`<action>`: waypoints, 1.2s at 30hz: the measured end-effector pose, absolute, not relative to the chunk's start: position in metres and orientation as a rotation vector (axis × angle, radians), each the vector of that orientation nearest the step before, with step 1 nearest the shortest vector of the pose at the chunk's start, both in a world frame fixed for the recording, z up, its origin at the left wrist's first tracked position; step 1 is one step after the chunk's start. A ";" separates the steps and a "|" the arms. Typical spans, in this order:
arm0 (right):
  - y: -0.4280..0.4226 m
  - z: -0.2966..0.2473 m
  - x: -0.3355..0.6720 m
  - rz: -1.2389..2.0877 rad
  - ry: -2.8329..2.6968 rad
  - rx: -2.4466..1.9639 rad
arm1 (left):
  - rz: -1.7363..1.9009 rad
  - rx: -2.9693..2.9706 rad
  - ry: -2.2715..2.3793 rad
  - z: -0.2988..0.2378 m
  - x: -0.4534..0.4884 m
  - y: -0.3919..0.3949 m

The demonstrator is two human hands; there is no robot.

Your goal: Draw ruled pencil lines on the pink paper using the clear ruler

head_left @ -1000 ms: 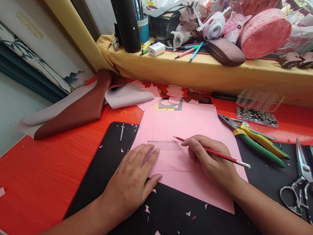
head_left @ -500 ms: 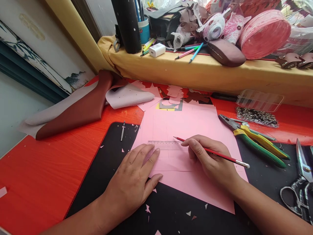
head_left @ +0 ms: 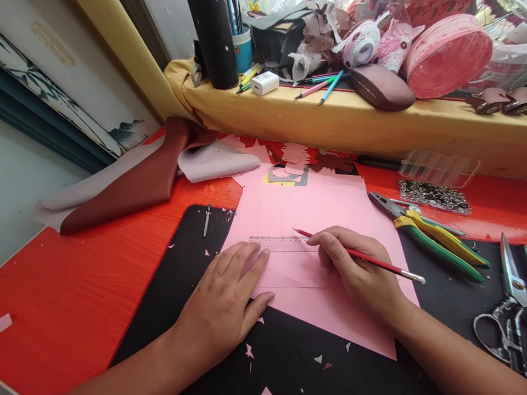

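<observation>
A large pink sheet (head_left: 313,206) with thin ruled lines lies on a black mat (head_left: 164,307). My left hand (head_left: 230,291) rests flat across the sheet's left edge, fingers spread, its fingertips over the left end of a clear ruler (head_left: 284,244). Pinched in my right hand (head_left: 354,269) is a red pencil (head_left: 379,263), its tip pointing left just above the ruler's upper edge. Whether the tip touches the sheet I cannot tell. The right end of the ruler runs towards my right fingers.
Green-and-yellow pliers (head_left: 436,241) and metal scissors (head_left: 510,296) lie at the right. Behind the pliers sits an open clear box (head_left: 434,195) of small metal pieces. Rolled brown material (head_left: 135,192) lies at the left on the red table (head_left: 74,285). A cloth-covered ledge (head_left: 288,118) runs behind.
My right hand and the pencil have shifted very slightly right. My left hand and the ruler look the same.
</observation>
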State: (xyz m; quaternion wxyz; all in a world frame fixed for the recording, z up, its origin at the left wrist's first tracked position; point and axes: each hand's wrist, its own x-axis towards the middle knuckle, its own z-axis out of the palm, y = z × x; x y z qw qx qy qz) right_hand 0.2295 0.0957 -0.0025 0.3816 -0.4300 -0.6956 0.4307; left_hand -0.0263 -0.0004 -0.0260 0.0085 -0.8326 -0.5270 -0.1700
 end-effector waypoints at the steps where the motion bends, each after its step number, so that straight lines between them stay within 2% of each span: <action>1: 0.096 -0.002 0.229 1.098 -1.778 -1.102 | -0.534 -2.601 -1.653 -0.026 -0.026 0.000; 36: 0.096 0.000 0.229 1.108 -1.811 -1.125 | -0.517 -2.600 -1.676 -0.028 -0.026 0.000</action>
